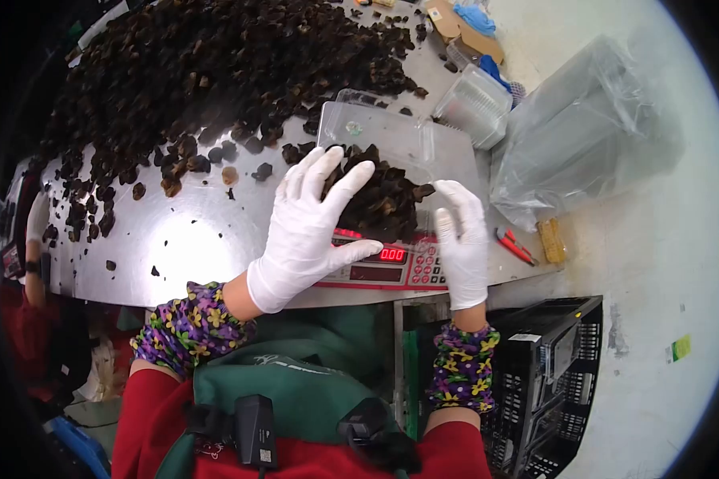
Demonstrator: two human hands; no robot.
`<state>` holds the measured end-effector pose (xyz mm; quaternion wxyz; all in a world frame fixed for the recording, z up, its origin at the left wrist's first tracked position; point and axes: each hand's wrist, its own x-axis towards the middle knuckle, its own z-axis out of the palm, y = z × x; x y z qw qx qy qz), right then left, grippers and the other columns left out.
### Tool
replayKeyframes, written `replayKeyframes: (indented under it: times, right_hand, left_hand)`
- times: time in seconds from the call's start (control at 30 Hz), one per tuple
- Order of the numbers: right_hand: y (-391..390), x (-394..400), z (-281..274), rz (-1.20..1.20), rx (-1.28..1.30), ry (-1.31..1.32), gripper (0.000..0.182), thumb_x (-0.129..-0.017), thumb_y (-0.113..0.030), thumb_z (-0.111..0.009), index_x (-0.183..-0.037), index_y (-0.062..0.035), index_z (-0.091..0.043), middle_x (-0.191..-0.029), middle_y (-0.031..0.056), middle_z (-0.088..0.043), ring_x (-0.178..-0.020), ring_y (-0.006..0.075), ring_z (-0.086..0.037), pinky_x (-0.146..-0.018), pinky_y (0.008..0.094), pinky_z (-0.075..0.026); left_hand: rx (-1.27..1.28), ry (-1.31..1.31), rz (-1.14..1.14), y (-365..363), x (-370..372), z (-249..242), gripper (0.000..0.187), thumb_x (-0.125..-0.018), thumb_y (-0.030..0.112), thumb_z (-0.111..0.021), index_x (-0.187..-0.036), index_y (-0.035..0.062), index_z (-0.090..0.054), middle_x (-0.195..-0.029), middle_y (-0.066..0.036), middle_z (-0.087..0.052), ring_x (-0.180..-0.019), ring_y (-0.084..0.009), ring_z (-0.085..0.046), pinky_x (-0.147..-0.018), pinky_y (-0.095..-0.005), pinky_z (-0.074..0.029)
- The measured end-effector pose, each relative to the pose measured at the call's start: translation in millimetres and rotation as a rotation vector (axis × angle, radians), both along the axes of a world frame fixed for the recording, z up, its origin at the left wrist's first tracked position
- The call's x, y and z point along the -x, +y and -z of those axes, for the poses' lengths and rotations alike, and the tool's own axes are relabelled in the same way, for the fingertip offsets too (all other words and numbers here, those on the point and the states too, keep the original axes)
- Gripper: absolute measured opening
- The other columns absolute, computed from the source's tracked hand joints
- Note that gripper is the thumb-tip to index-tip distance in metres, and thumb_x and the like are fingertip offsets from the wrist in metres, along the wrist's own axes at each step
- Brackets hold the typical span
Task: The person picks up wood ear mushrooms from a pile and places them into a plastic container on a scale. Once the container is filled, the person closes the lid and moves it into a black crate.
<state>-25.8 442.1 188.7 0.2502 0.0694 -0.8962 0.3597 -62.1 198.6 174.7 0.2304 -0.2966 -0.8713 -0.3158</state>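
Both hands wear white gloves and meet at the middle of the frame over a scale (391,259) at the counter's (192,239) near edge. The left hand (307,227) lies with fingers (347,188) spread wide, palm down on a heap of dark dried mushrooms (379,199) piled in a clear tray (375,132) on the scale — it presses on the heap rather than gripping any piece. The right hand (463,239) stands just right of the heap, fingers straight and together, flat against the tray's right side and the scale's keypad; it holds nothing. The tray's clear lid stands open behind the heap, toward the upper middle. The scale's red display shows digits, too small to read surely. A large mound of loose mushrooms (216,64) covers the upper left of the counter, with stray pieces scattered toward the left edge. At upper right sits a stack of empty clear trays (475,104), and right of it a big clear plastic bag (583,136). A red-handled cutter (513,246) lies near the counter's right end. A black crate (551,375) stands at lower right, below the counter.
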Motion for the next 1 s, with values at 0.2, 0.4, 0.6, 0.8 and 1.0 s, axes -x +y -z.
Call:
replayKeyframes:
  times: [0.2,0.4,0.6,0.8,1.0]
  right_hand:
    - [-8.0,4.5,5.6,0.013,-0.35,0.045,0.024,-0.092,-0.019,-0.07,-0.112,-0.0069,-0.073,-0.135,0.0184,-0.059,-0.128,0.0412,-0.05,-0.106,0.0483,-0.042]
    - [-2.6,14.0,-5.3,-0.115,-0.331,0.111,0.033,-0.087,-0.018,-0.073,-0.119,-0.0096,-0.069,-0.127,0.0142,-0.062,-0.126,0.0371,-0.051,-0.105,0.0474,-0.043]
    - [-0.4,16.2,9.1,-0.035,-0.4,0.073,0.028,-0.092,-0.027,-0.071,-0.113,-0.0083,-0.073,-0.128,0.0159,-0.062,-0.126,0.0393,-0.051,-0.106,0.0483,-0.041]
    - [11.3,30.4,-7.6,0.013,-0.126,0.035,0.04,-0.099,-0.035,-0.064,-0.125,-0.0049,-0.067,-0.135,0.0193,-0.059,-0.123,0.0382,-0.056,-0.107,0.047,-0.044]
    - [52.9,77.9,13.8,-0.006,1.375,-0.532,0.063,-0.107,-0.049,-0.044,-0.142,0.0035,-0.045,-0.134,0.0218,-0.058,-0.12,0.032,-0.06,-0.103,0.0444,-0.049]
  left_hand:
    - [-0.011,-0.171,-0.044,6.3,22.9,1.7,0.084,-0.074,0.026,-0.084,-0.149,0.0165,-0.048,-0.149,-0.019,-0.042,-0.138,-0.0399,-0.042,-0.114,-0.048,-0.035]
    - [-0.44,-0.364,0.073,-18.9,30.5,20.9,0.078,-0.081,0.019,-0.08,-0.15,0.0096,-0.045,-0.145,-0.015,-0.047,-0.137,-0.0277,-0.044,-0.115,-0.0377,-0.036]
    - [-0.459,-0.562,0.004,-39.4,26.9,12.8,0.06,-0.091,0.019,-0.072,-0.146,0.009,-0.049,-0.142,-0.011,-0.05,-0.137,-0.0258,-0.044,-0.116,-0.0381,-0.033]
    - [-0.459,-0.471,0.157,-36.1,36.4,10.0,0.049,-0.095,0.017,-0.069,-0.141,0.0094,-0.054,-0.131,-0.011,-0.057,-0.126,-0.0221,-0.054,-0.108,-0.0362,-0.043]
    - [-0.708,-0.975,0.088,-48.5,39.8,12.6,0.042,-0.099,0.015,-0.065,-0.139,0.0065,-0.055,-0.093,0.001,-0.062,-0.082,-0.008,-0.059,-0.075,-0.0257,-0.049]
